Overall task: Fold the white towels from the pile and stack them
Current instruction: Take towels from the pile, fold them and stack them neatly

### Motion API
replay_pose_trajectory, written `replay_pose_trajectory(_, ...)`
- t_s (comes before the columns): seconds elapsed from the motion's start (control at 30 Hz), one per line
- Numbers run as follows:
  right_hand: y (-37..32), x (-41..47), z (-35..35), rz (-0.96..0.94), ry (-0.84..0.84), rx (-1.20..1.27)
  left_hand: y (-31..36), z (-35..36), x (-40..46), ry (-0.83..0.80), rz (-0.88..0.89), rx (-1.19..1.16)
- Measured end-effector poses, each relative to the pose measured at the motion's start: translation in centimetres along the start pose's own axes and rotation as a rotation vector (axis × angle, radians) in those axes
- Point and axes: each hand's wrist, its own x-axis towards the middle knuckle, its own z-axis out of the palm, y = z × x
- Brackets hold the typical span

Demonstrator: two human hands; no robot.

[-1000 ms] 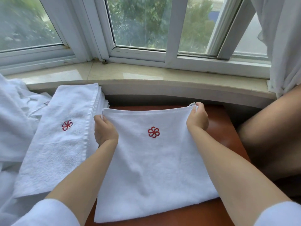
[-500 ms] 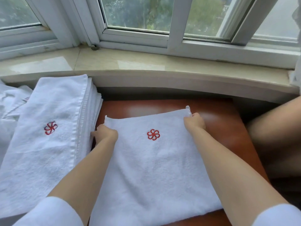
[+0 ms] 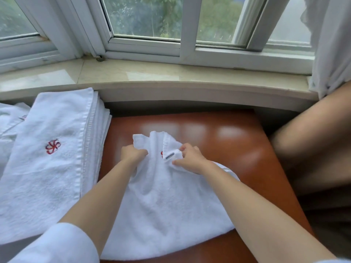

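Head view, change: half a second ago I see the towel point(image 3: 167, 202) flat on the brown table point(image 3: 237, 149); now its far corners are bunched inward.
Left hand point(image 3: 133, 154): clenched on the far-left corner.
Right hand point(image 3: 190, 158): pinching the labelled corner.
Meaning: probably a side-to-side fold, then onto the folded stack point(image 3: 51, 160) at left.
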Motion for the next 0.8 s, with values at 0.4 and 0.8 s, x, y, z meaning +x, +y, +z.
replay_pose_trajectory(0.4, 0.1, -2.0, 0.7, -0.309, 0.626, -0.364, -1.3, -2.0, -0.7, 0.010, 0.023, 0.236)
replay_pose_trajectory(0.8, 2.1, 3.0, -9.3, 0.181, 1.109, -0.171, 1.7, -3.1, 2.7, 0.347, 0.344, 0.222)
